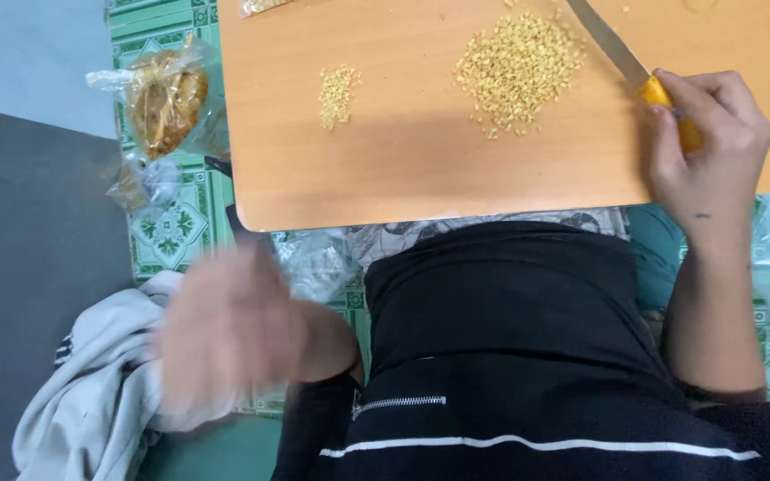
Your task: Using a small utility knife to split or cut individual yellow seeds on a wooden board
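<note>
My right hand (704, 147) grips the yellow handle of a knife (627, 61), whose blade lies flat on an orange cutting board (403, 169). A large heap of finely chopped yellowish bits (519, 67) sits just left of the blade, and a smaller heap (338, 93) lies further left. My left hand (225, 334) is blurred, off the board's near left corner, over a white cloth (91, 392). Its fingers are spread and hold nothing.
A clear plastic bag with golden-brown food (167, 98) lies left of the board on a green patterned mat (171, 223). More crumpled plastic (314, 263) sits below the board's near edge. Dark flooring (28, 232) is at the far left. My black clothing fills the bottom.
</note>
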